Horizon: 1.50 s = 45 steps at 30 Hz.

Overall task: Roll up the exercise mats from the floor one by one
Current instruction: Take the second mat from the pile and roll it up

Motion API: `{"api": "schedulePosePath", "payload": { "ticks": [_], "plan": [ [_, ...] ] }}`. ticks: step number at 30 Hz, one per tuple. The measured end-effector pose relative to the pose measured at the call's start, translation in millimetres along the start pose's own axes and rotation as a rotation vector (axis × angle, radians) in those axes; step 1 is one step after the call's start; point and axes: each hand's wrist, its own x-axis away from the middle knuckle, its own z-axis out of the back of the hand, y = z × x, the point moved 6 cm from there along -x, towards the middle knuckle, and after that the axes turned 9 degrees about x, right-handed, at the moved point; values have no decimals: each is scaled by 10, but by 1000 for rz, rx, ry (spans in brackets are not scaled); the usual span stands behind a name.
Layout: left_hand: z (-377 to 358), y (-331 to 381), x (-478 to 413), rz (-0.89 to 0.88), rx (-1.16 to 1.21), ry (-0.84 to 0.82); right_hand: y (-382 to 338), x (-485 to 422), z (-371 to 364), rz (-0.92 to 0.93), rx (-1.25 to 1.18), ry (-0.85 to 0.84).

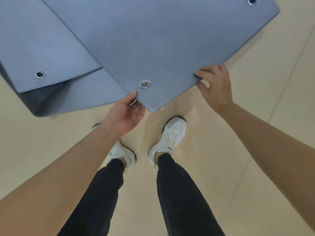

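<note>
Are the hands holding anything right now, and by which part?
Yes: the top exercise mat, at its near corner. The left hand pinches the long edge beside the eyelet; the right hand pinches the eyeleted end edge.

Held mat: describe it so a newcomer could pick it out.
On the beige tiled floor, the held mat overlaps a lower mat of the same blue-grey. Its near corner points at the white shoes. Only it is gripped: left hand and right hand flank its corner eyelet.
</note>
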Motion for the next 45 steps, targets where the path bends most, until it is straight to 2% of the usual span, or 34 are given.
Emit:
{"api": "schedulePosePath", "payload": {
  "ticks": [5, 8, 10, 12, 14, 17, 19, 22, 28, 30, 35, 38, 45],
  "plan": [
    [130, 434, 562, -100, -88, 48, -422, -196, 243, 72, 26, -150],
    [335, 796, 878, -349, -379, 214, -903, -281, 346, 120, -57, -219],
    [480, 1044, 1216, -599, -606, 351, -1242, -303, 374, 148, -83, -287],
    [488, 1238, 1659, -928, -923, 401, -1572, -288, 386, 156, -122, -363],
    [343, 1229, 2009, -1167, -1408, 309, -1879, -230, 378, 145, -141, -426],
    [219, 1019, 2160, -1308, -1980, 154, -2303, -126, 361, 91, -198, -491],
    [233, 960, 2089, -1227, -2188, 130, -2575, -50, 355, 41, -234, -539],
    [372, 1072, 1989, -1079, -2324, 153, -2971, 102, 367, -12, -280, -610],
    [656, 1227, 2268, -1131, -2486, 165, -3410, 408, 520, -124, -333, -651],
    [763, 1238, 2379, -1123, -2468, 178, -3508, 530, 600, -138, -357, -639],
    [1109, 1243, 2643, -960, -2207, 201, -3284, 1025, 845, -203, -360, -600],
    [1334, 1150, 2788, -836, -2091, 207, -2884, 1326, 974, -160, -239, -570],
    [1940, 527, 3098, -639, -1991, 182, -2383, 2006, 1286, -23, -160, -599]
  ]
}}
